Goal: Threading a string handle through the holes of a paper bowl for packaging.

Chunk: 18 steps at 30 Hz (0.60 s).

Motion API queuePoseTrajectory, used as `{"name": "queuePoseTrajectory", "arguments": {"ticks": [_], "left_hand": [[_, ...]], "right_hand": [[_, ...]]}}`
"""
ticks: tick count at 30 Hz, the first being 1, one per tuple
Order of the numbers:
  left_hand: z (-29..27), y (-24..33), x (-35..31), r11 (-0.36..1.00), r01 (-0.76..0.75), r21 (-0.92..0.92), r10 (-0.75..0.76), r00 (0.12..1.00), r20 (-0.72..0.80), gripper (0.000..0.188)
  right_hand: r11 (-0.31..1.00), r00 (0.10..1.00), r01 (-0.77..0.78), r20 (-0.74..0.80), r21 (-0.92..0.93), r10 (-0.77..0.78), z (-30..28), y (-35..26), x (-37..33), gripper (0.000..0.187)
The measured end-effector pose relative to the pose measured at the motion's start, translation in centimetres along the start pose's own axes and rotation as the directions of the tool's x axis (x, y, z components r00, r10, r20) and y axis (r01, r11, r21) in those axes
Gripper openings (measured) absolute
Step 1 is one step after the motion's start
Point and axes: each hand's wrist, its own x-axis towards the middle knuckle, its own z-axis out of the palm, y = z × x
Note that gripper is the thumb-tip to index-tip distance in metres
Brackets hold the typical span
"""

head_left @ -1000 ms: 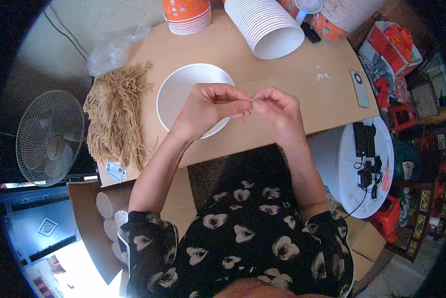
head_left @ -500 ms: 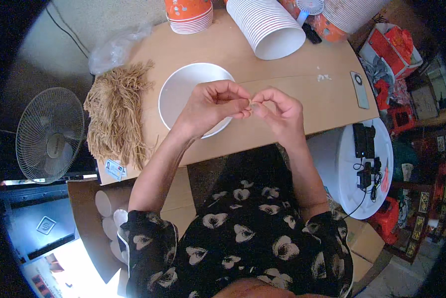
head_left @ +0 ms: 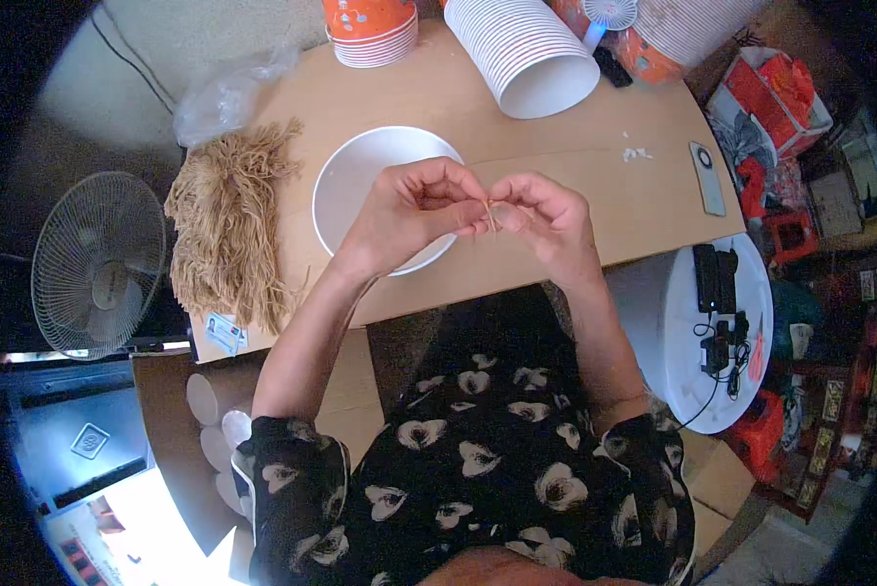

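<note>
At nine o'clock from the grip, a big heap of tan strands [head_left: 225, 230] is left lying loose on the brown table [head_left: 643, 200]; how much is already done cannot be told. Nearer, also toward nine o'clock, a white bowl [head_left: 350, 186] is partly covered by the left hand [head_left: 404, 210], whose thumb and forefinger are pinched together on a thin pale strand [head_left: 492, 217]. This piece is held right at the fingertips, a short end apparently pointed toward six o'clock; it is judged to be mid-handling, as no finished result can be made out on it. At three o'clock from it, the right hand [head_left: 556, 230] is curled, thumb and forefinger set close at the strand; whether they are clamped on it cannot be told.
</note>
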Motion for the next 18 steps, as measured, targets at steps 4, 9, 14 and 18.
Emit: {"name": "queuePoseTrajectory", "arguments": {"ticks": [4,9,14,18], "left_hand": [[0.3,0.2,-0.1,0.998,0.003,0.069,-0.002,1.000,-0.014,0.010],[0.2,-0.1,-0.1,0.998,-0.007,0.054,0.008,1.000,-0.017,0.010],[0.1,-0.2,-0.1,1.000,-0.013,0.019,0.013,1.000,-0.026,0.010],[0.1,-0.3,-0.1,1.000,-0.005,0.017,0.005,1.000,-0.024,0.011]], "right_hand": [[0.984,0.995,0.099,0.027,-0.148,-0.096,-0.6,0.0,0.1,0.015],[0.999,0.999,-0.042,-0.033,-0.002,0.042,-0.4,-0.5,0.1,0.015],[0.998,0.995,-0.007,-0.094,0.069,0.013,0.1,-0.6,0.2,0.017],[0.998,0.998,-0.049,-0.044,-0.033,0.048,-0.2,0.0,0.2,0.017]]}}
